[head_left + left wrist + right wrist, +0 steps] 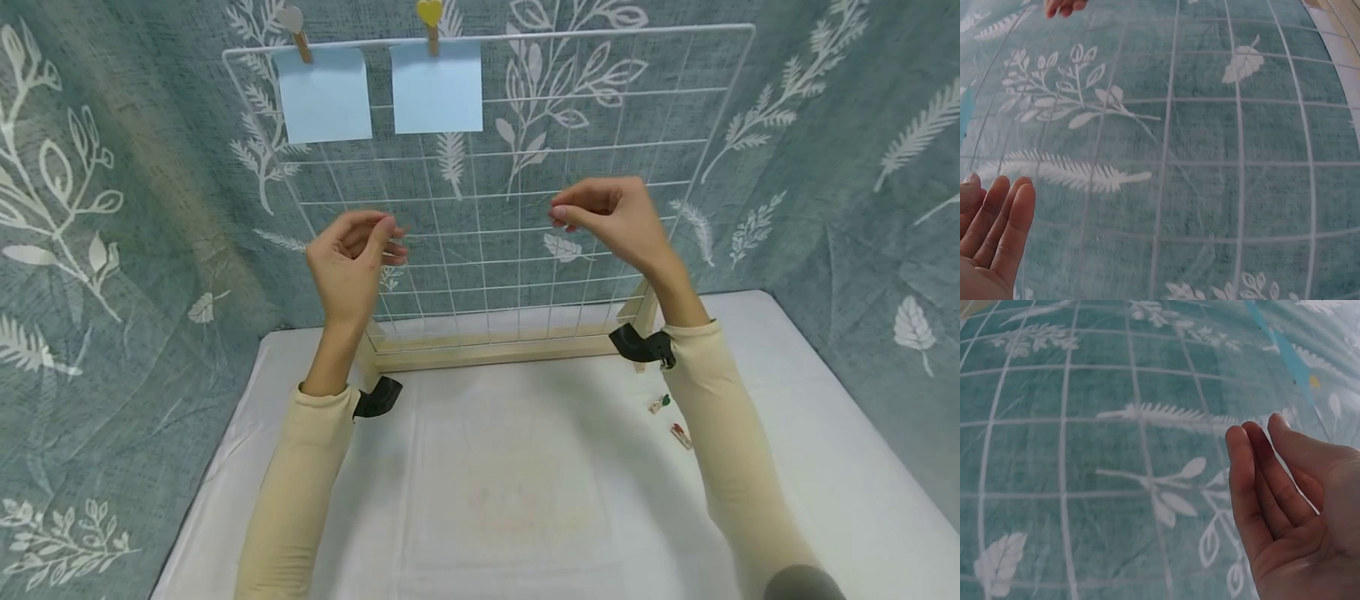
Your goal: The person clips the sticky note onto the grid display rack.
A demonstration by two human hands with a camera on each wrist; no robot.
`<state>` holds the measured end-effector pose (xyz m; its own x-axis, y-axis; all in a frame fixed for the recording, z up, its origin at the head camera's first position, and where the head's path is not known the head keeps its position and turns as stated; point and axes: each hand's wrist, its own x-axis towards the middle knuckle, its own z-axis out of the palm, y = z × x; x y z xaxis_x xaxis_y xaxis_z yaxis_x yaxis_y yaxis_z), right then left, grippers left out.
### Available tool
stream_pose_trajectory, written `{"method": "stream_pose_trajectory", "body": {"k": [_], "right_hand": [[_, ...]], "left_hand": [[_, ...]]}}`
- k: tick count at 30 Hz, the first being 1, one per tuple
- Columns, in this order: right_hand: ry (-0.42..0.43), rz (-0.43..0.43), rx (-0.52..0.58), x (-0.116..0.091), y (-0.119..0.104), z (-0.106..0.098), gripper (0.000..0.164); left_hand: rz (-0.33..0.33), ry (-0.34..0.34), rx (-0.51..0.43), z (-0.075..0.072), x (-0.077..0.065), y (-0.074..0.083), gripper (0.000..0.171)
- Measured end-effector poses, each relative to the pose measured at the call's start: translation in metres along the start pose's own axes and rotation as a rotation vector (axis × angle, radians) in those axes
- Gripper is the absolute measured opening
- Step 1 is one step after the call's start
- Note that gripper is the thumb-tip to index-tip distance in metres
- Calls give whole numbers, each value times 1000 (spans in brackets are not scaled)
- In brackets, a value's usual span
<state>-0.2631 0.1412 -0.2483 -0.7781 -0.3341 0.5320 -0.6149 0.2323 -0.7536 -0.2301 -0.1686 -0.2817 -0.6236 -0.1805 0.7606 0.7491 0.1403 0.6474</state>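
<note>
Both hands are raised in front of a white wire grid panel [487,38], apart from each other. My left hand [348,254] is before the panel's lower left, its fingers loosely bent and holding nothing. On the other side, my right hand [618,218] has its thumb near its fingertips; in the right wrist view that hand [1291,512] is empty. Two light blue paper sheets, a left one [324,104] and a right one [437,96], hang from the top bar. A clothespin with a pale heart [302,43] and one with a yellow heart [431,21] hold them.
The panel stands in a wooden base [495,353] on a white-covered table [510,467]. Near my right forearm lie a small clothespin with a green top [659,404] and one with a red top [681,435]. Leaf-patterned green curtains [150,275] surround the table.
</note>
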Motion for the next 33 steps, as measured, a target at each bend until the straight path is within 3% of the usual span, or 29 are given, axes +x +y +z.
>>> {"method": "stream_pose_trajectory", "body": {"k": [14, 24, 31, 33], "right_hand": [[19, 152, -6, -40, 35, -21, 21], [0, 241, -38, -64, 59, -30, 24], [-35, 342, -65, -87, 76, -38, 28], [-46, 358, -74, -95, 82, -41, 30]], "left_hand": [[-165, 0, -47, -28, -22, -21, 21], [-267, 16, 0, -40, -48, -35, 19], [-364, -22, 88, -54, -61, -21, 14], [-384, -14, 109, -59, -66, -24, 16]]}}
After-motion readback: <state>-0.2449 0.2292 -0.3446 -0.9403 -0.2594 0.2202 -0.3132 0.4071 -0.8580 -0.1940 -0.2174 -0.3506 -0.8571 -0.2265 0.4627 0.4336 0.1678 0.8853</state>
